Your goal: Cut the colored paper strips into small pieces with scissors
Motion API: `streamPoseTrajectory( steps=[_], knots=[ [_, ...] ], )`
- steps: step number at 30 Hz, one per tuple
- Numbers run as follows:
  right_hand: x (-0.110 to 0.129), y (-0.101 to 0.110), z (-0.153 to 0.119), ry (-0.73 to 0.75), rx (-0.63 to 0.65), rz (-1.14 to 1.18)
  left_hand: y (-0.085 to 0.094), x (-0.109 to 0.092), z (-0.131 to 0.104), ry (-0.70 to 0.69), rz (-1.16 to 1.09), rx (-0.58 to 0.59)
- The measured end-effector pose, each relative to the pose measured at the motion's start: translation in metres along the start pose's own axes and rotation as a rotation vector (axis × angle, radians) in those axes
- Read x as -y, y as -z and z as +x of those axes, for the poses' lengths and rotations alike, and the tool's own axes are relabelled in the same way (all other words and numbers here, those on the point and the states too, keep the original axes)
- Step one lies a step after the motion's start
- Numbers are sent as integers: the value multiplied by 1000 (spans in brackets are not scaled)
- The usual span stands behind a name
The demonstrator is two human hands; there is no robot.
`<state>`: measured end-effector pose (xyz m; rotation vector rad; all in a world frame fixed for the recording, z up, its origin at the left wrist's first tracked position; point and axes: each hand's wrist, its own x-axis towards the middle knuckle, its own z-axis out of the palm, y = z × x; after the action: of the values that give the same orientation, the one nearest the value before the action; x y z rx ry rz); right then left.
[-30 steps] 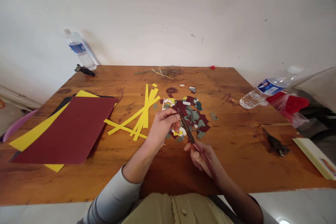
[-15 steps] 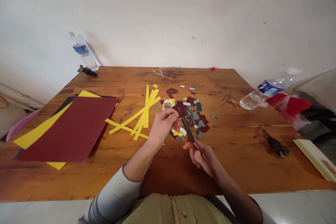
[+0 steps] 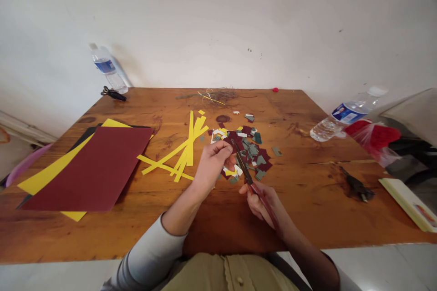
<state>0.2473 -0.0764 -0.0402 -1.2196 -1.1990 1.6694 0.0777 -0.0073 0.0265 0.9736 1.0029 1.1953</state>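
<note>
My right hand (image 3: 261, 202) is closed round the handles of a pair of scissors (image 3: 251, 184) with reddish grips. The dark blades point away from me and reach up beside the fingertips of my left hand (image 3: 215, 161). Thumb and fingers of that hand are pinched together; whatever they hold is too small or hidden to make out. Beneath both hands lies a heap of small cut paper pieces (image 3: 262, 157) in maroon, grey-green, white and yellow. Several long yellow paper strips (image 3: 187, 145) lie crossed just left of my left hand.
Maroon, yellow and black sheets (image 3: 92, 168) overlap on the left. Water bottles stand at the back left (image 3: 109, 70) and right (image 3: 344, 116). Dry twigs (image 3: 221, 95) lie at the back. A black plug (image 3: 357, 186) and a white-and-yellow box (image 3: 406, 202) lie at the right.
The view has shifted very slightly. Both hands and the scissors stay in nearly the same place, and the paper pieces look unchanged.
</note>
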Motion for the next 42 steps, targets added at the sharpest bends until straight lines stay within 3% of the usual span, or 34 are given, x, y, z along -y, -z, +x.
streamPoseTrajectory(
  steps=[7, 14, 34, 42],
  knots=[
    [-3, -3, 3, -7, -41, 7, 0, -1, 0, 51, -40, -2],
    [-4, 1, 1, 158, 16, -123, 0, 2, 2, 10, -45, -3],
    [-4, -7, 1, 11, -58, -81, -1, 9, 1, 6, -68, 9],
    [0, -6, -1, 69, -47, -129, 2, 11, 1, -59, 30, -19]
  ],
)
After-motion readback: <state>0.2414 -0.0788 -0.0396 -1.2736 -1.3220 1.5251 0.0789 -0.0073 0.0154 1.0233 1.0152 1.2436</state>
